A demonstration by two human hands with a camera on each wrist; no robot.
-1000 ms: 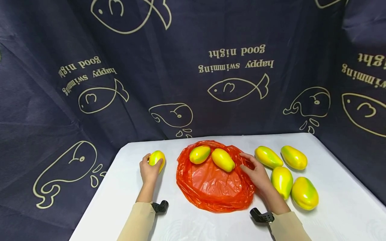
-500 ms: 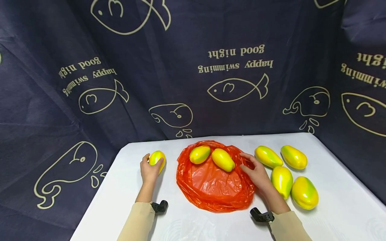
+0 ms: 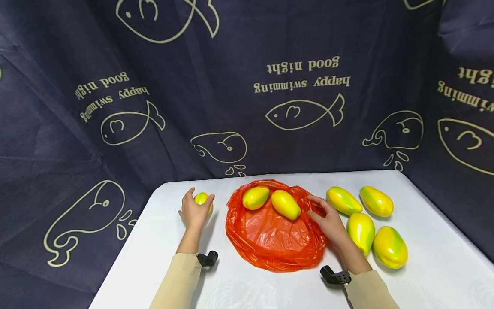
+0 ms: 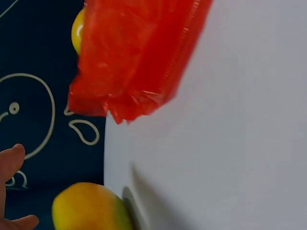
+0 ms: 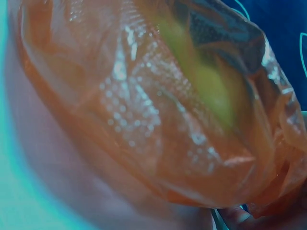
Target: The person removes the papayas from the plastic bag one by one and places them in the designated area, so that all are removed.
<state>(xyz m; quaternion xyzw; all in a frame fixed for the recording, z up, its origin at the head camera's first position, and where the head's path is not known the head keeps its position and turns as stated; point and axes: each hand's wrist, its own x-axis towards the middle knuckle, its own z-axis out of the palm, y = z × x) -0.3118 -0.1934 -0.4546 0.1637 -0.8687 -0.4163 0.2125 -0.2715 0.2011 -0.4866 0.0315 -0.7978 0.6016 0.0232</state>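
Note:
My left hand [image 3: 194, 209] is just behind a yellow-green mango [image 3: 201, 198] on the left of the table. Its thumb and fingers are spread; in the left wrist view the fingertips stand apart from the mango [image 4: 91, 208]. A red plastic bag [image 3: 275, 240] lies with its mouth open in the middle, its rim rolled out. Inside it, toward the far side, are two mangoes [image 3: 256, 198]. My right hand [image 3: 329, 221] holds the bag's right rim between thumb and fingers. The right wrist view shows mostly the bag's side [image 5: 144, 124], with a blurred mango [image 5: 216, 91] behind the film.
Several more mangoes [image 3: 360, 234] lie on the white table [image 3: 247, 292] to the right, close beside my right hand. A dark blue curtain [image 3: 231, 77] with fish and whale drawings hangs behind the table's far edge.
My left hand gripped the left mango in the earlier frames. Now its fingers have spread and come off the mango, which remains on the table. The right hand and bag have not moved.

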